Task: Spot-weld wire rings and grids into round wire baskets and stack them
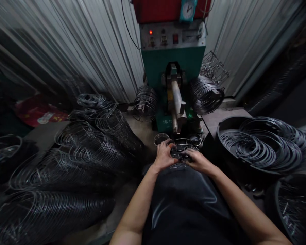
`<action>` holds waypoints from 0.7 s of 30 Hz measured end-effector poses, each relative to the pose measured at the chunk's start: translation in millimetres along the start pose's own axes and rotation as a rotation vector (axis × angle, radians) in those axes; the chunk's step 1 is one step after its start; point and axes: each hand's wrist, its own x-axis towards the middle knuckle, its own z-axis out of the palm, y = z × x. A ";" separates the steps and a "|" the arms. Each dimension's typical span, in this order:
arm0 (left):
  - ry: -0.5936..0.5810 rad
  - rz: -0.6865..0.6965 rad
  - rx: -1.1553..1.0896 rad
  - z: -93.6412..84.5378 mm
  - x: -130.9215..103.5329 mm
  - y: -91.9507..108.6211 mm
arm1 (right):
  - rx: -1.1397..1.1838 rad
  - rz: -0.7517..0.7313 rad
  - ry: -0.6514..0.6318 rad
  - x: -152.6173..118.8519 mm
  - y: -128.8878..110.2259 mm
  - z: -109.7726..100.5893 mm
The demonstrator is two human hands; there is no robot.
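A small round wire basket (181, 145) is held between my two hands, just below the tip of a machine's metal arm (177, 97). My left hand (165, 154) is curled round the basket's left side. On its right side, my right hand (195, 160) grips the wire with the fingertips. Dark smudges mark the fingers of both hands. The basket's lower part hangs over a dark apron (186, 204), and my fingers hide some of its wires.
The green machine (153, 64) stands ahead with a lit red lamp. Stacked wire rings (91, 149) fill the left side. Wire coils (206, 95) flank the machine. At right, a black tub (220, 136) holds wire rings, and another tub (277, 204) holds small metal pieces.
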 end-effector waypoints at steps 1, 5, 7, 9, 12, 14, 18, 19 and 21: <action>-0.005 0.012 0.001 0.0 0.7 -0.7 | -0.017 0.006 -0.010 0.2 -0.8 -1.2; -0.026 0.030 -0.010 -0.4 2.7 -3.4 | -0.041 0.037 -0.014 1.7 -4.1 0.3; -0.046 0.023 -0.020 -0.6 3.3 -4.9 | -0.029 0.039 0.005 3.0 -4.8 2.2; -0.060 0.002 -0.043 -0.7 4.2 -6.5 | -0.003 0.038 0.031 4.6 -4.9 3.3; -0.065 -0.025 -0.094 -0.5 6.7 -9.4 | 0.030 0.036 0.060 7.8 -3.6 3.5; -0.057 -0.021 -0.121 0.2 9.1 -12.4 | 0.030 0.030 0.063 10.7 -2.0 3.1; -0.018 0.011 -0.144 1.8 15.2 -19.9 | 0.009 0.012 0.065 18.7 2.3 2.0; -0.007 0.017 -0.149 1.6 17.2 -21.4 | 0.006 0.009 0.067 21.3 3.2 1.4; 0.008 0.020 -0.160 -0.2 22.4 -23.2 | -0.003 0.010 0.076 27.7 4.6 -0.8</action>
